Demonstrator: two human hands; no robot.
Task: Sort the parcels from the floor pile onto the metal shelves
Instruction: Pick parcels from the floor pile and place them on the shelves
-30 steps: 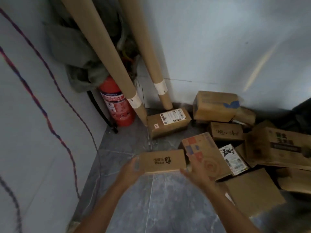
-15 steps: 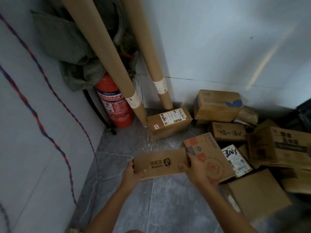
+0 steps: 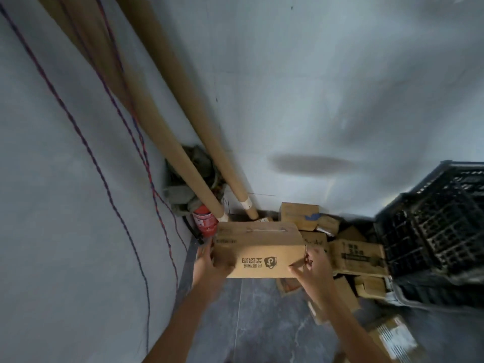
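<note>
A brown cardboard parcel [image 3: 259, 250] with a dark printed logo on its side is lifted off the floor, held level in front of me. My left hand [image 3: 209, 260] grips its left end and my right hand [image 3: 313, 265] grips its right end. Behind and to the right lies the floor pile of cardboard parcels [image 3: 356, 255], stacked loosely against the white wall. No metal shelves are in view.
Two long cardboard tubes [image 3: 183, 142] lean into the corner above a red fire extinguisher [image 3: 204, 222]. A black plastic crate [image 3: 440, 226] stands at the right. Red-blue cords [image 3: 110, 184] hang down the left wall. Grey floor tiles [image 3: 262, 323] lie below my arms.
Both hands have lifted the parcel up from floor level. The view has risen and pulled back, bringing the black crate into sight at the right.
</note>
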